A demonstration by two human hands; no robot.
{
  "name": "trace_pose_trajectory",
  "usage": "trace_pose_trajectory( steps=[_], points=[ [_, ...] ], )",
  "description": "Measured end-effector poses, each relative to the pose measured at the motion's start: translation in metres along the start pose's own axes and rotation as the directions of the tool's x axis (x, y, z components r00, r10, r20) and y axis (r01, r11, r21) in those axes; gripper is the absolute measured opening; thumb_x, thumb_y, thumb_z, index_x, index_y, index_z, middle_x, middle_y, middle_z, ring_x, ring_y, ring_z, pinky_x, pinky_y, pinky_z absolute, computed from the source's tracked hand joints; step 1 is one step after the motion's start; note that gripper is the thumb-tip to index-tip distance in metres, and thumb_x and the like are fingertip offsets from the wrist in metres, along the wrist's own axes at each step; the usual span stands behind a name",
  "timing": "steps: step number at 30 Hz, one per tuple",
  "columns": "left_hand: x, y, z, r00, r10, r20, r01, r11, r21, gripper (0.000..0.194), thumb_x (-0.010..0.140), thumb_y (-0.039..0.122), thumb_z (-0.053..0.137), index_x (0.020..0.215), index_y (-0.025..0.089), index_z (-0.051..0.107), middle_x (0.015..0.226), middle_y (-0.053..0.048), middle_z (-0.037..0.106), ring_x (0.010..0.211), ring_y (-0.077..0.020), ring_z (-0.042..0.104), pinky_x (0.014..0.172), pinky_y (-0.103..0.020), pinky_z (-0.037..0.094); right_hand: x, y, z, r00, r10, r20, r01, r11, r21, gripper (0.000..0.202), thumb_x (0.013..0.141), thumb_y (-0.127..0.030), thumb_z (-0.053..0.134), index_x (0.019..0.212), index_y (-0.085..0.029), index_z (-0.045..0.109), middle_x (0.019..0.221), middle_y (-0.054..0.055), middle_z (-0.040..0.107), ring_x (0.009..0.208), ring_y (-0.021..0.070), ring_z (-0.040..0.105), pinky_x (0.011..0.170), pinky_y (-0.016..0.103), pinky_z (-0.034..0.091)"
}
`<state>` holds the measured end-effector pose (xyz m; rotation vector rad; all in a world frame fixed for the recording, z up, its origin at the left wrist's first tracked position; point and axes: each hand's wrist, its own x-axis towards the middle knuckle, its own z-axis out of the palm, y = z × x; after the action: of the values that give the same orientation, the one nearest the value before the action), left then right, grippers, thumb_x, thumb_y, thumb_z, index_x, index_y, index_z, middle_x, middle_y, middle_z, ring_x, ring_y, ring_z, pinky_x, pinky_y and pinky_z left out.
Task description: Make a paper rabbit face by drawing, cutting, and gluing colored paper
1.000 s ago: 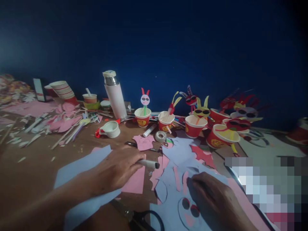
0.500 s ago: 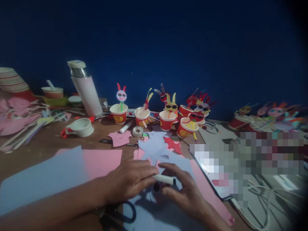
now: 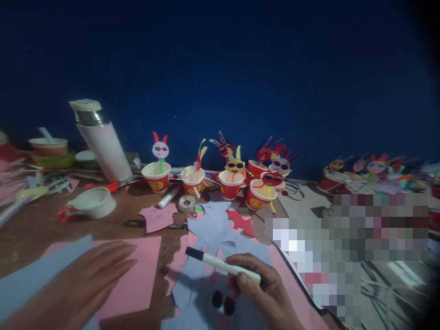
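My right hand [image 3: 259, 279] is closed around a white marker [image 3: 220, 264], whose black cap end points left. Below the marker lies a paper rabbit face with pink ears and two dark oval eyes [image 3: 223, 302], on blue paper [image 3: 192, 284]. Over at the left, my left hand [image 3: 92, 275] stretches its fingers above a pink sheet [image 3: 134, 293] and a blue sheet [image 3: 20, 286], holding nothing. It is a little blurred. Cut blue [image 3: 209, 224], pink [image 3: 156, 217] and red paper pieces [image 3: 240, 222] lie just beyond.
Red paper cups [image 3: 230, 185] with paper animal figures stand along the back. A roll of tape [image 3: 187, 203], a white cup with a red handle [image 3: 92, 201] and a tilted flask [image 3: 103, 146] are nearby. At the right lie cables [image 3: 388, 293] and a partly pixelated tablet-like thing.
My left hand has moved away from the marker to the left, over the pink sheet. The marker now sits in my right hand, its dark end turned left. The view has shifted slightly.
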<state>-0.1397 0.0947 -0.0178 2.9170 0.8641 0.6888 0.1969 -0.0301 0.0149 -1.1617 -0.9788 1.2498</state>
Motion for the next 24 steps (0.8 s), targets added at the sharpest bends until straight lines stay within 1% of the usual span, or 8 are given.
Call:
trace_pose_trajectory(
  steps=[3,4,8,11,14,17,21,24],
  points=[
    [-0.002,0.001,-0.007,0.975,0.097,0.199,-0.118,0.988,0.096,0.052,0.076,0.011,0.047,0.122,0.035,0.052,0.126,0.002,0.055,0.113,-0.0217,0.051,0.094,-0.033,0.044,0.002,0.002,0.005,0.997,0.077,-0.026,-0.078,0.996,-0.04,0.029,0.077,-0.043,0.061,0.091,-0.018,0.066,0.06,0.0,0.058,0.053,0.0128,0.057,0.052,0.023,0.045],
    [0.002,0.003,-0.011,0.971,0.087,0.224,-0.116,0.986,0.119,0.05,0.076,0.01,0.047,0.12,0.032,0.054,0.125,0.001,0.055,0.114,-0.0216,0.05,0.094,-0.033,0.044,0.002,0.003,0.006,0.995,0.088,-0.046,-0.091,0.993,-0.07,0.028,0.076,-0.043,0.061,0.09,-0.019,0.066,0.059,0.0,0.059,0.053,0.0124,0.056,0.052,0.023,0.044],
    [0.014,0.01,-0.027,0.938,-0.023,0.345,0.013,0.999,0.031,0.035,0.078,0.011,0.045,0.107,0.025,0.059,0.127,-0.004,0.052,0.12,-0.0212,0.043,0.1,-0.036,0.036,0.002,0.002,0.006,0.987,0.086,-0.138,-0.115,0.967,-0.226,0.026,0.075,-0.043,0.062,0.088,-0.02,0.068,0.061,0.0,0.061,0.056,0.0135,0.056,0.052,0.022,0.044],
    [0.014,0.009,-0.035,0.914,-0.088,0.395,0.106,0.994,-0.022,0.028,0.075,0.011,0.047,0.098,0.022,0.059,0.129,-0.006,0.048,0.121,-0.0226,0.04,0.103,-0.039,0.031,0.002,0.003,0.002,0.982,0.088,-0.164,-0.139,0.933,-0.332,0.029,0.074,-0.046,0.061,0.088,-0.022,0.069,0.061,0.001,0.063,0.057,0.0148,0.056,0.053,0.022,0.045],
    [0.009,0.004,-0.04,0.923,-0.115,0.367,0.139,0.99,-0.039,0.026,0.072,0.01,0.049,0.093,0.02,0.06,0.122,-0.007,0.051,0.117,-0.0238,0.042,0.101,-0.04,0.031,0.002,0.007,-0.001,0.974,0.119,-0.192,-0.189,0.895,-0.403,0.033,0.074,-0.05,0.059,0.089,-0.023,0.069,0.069,0.003,0.067,0.061,0.0167,0.059,0.053,0.022,0.046],
    [0.004,0.002,-0.04,0.945,-0.103,0.31,0.121,0.992,-0.04,0.015,0.076,0.018,0.053,0.09,0.018,0.06,0.102,-0.008,0.057,0.1,-0.0232,0.049,0.09,-0.038,0.037,0.002,0.011,0.0,0.973,0.111,-0.201,-0.192,0.875,-0.445,0.036,0.071,-0.053,0.06,0.088,-0.024,0.069,0.074,0.004,0.068,0.063,0.0185,0.061,0.051,0.022,0.047],
    [-0.004,-0.001,-0.034,0.964,-0.084,0.252,0.096,0.995,-0.032,0.013,0.082,0.028,0.053,0.081,0.016,0.058,0.083,-0.007,0.057,0.081,-0.0195,0.048,0.08,-0.037,0.038,0.001,0.014,0.004,0.977,0.115,-0.18,-0.187,0.87,-0.457,0.037,0.07,-0.054,0.06,0.087,-0.022,0.07,0.067,0.004,0.067,0.058,0.0195,0.062,0.05,0.024,0.05],
    [-0.01,-0.003,-0.028,0.971,-0.074,0.226,0.076,0.997,0.001,0.021,0.085,0.03,0.051,0.069,0.017,0.055,0.069,-0.004,0.053,0.073,-0.0169,0.045,0.075,-0.034,0.037,0.002,0.013,0.008,0.98,0.094,-0.177,-0.171,0.851,-0.496,0.036,0.07,-0.051,0.061,0.087,-0.021,0.07,0.059,0.003,0.066,0.054,0.0193,0.062,0.05,0.024,0.049]
  ],
)
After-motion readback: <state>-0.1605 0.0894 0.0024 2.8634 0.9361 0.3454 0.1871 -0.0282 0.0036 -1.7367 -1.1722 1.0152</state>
